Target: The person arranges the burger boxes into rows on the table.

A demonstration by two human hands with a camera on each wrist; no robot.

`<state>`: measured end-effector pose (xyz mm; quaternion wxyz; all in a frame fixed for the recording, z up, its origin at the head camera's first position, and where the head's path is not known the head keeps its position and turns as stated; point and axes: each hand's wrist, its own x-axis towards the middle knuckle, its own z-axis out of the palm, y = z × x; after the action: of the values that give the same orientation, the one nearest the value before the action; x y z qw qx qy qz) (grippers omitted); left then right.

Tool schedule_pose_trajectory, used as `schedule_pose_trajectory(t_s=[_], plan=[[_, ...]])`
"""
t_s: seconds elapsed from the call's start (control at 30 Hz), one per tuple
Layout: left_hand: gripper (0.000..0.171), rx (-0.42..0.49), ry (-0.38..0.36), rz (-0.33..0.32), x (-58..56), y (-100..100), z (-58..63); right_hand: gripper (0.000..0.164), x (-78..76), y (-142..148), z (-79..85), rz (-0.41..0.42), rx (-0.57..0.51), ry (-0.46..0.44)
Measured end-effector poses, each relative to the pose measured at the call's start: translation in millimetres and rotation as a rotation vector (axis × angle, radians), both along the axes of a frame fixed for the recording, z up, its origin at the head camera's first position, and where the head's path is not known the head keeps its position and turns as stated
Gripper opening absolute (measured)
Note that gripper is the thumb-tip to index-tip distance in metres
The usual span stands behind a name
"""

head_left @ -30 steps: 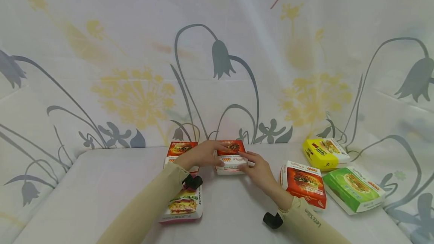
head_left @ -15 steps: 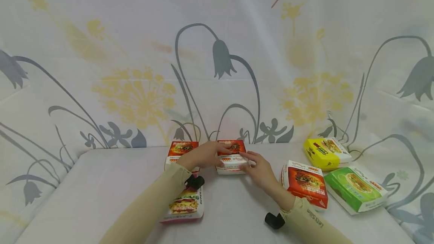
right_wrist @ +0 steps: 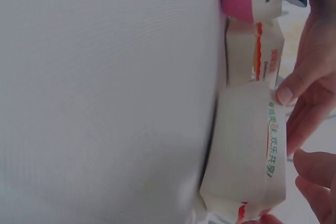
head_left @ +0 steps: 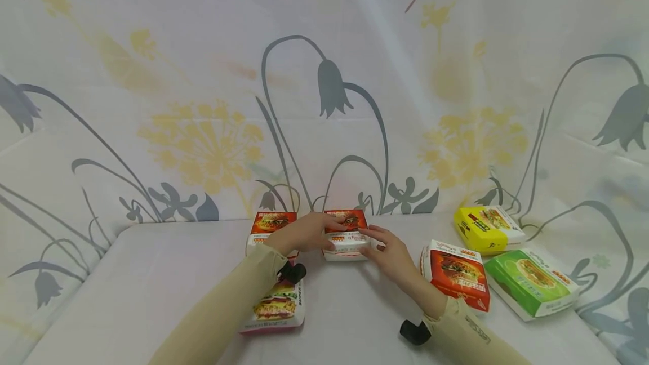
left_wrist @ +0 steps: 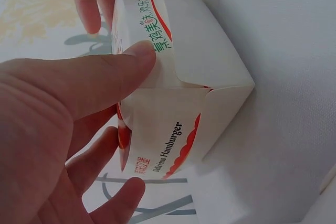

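A red-and-white hamburger box (head_left: 346, 252) stands at the table's back edge, its lid down. My left hand (head_left: 302, 232) holds its left side, the thumb on the front upper edge of the box (left_wrist: 210, 40) and a finger across the top. At the right side my right hand (head_left: 389, 255) has bent fingers round the top corner. In the right wrist view, the right thumb is close to the upper edge of the box (right_wrist: 239, 145); its contact is hard to judge. Part of the lid is hidden under the fingers.
A similar red-and-white box (head_left: 271, 223) stands left, partly behind my left arm, with a pink-sided burger box (head_left: 276, 308) in front. On the right lie a red box (head_left: 458, 275), a green box (head_left: 532, 283) and a yellow box (head_left: 481, 235). A flower-printed curtain (head_left: 213, 72) hangs behind.
My right wrist and forearm have shifted slightly right and down, while the right fingers stay at the box. The left hand and the boxes look the same.
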<state>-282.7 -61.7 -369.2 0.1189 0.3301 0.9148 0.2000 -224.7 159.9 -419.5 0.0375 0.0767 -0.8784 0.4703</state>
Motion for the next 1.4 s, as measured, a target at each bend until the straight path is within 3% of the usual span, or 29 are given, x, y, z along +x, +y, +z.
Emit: schedule_pose_trajectory(t_s=[0.33, 0.73, 1.13, 1.4], plan=[[0.053, -0.024, -0.007, 0.009, 1.2, 0.9, -1.1, 0.043, 9.9, 5.5, 6.5, 0.023, -0.005, 0.018], [0.053, -0.021, -0.016, 0.002, 1.2, -0.2, -0.9, 0.044, 25.0, 20.6, 29.3, 0.037, 0.005, 0.006], [0.056, -0.024, -0.03, -0.002, 1.1, 2.0, -2.0, 0.045, 48.0, 56.1, 41.8, 0.029, 0.04, 0.064], [0.055, -0.029, -0.019, -0.005, 2.1, 1.2, -0.9, 0.046, 57.1, 92.1, 48.0, -0.032, 0.109, 0.144]])
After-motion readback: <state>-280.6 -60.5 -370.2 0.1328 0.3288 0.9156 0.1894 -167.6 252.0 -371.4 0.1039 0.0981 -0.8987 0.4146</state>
